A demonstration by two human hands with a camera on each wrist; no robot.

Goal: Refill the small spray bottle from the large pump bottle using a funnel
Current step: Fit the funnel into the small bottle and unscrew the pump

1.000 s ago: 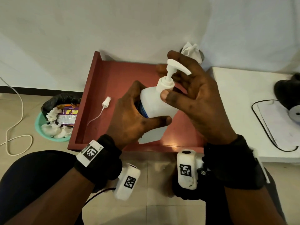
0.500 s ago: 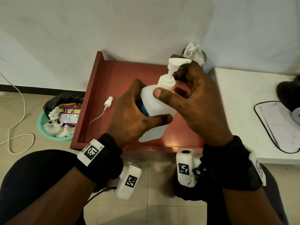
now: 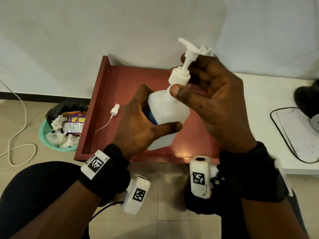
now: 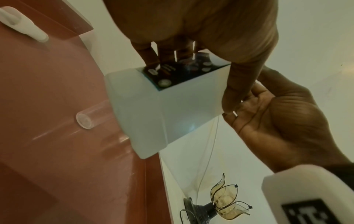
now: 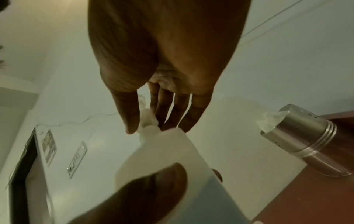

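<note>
Over red tray [image 3: 138, 80]: left hand [image 3: 138, 128] clamping stiff, smooth pump bottle [image 3: 165, 109]; right hand [image 3: 217, 104] pinching collar [image 3: 179, 78] at 1 o'clock.

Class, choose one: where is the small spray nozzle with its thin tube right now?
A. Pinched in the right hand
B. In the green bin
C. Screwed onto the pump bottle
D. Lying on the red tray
D: the spray nozzle lies loose on the red tray, left of the left hand gripping the pump bottle.
</note>
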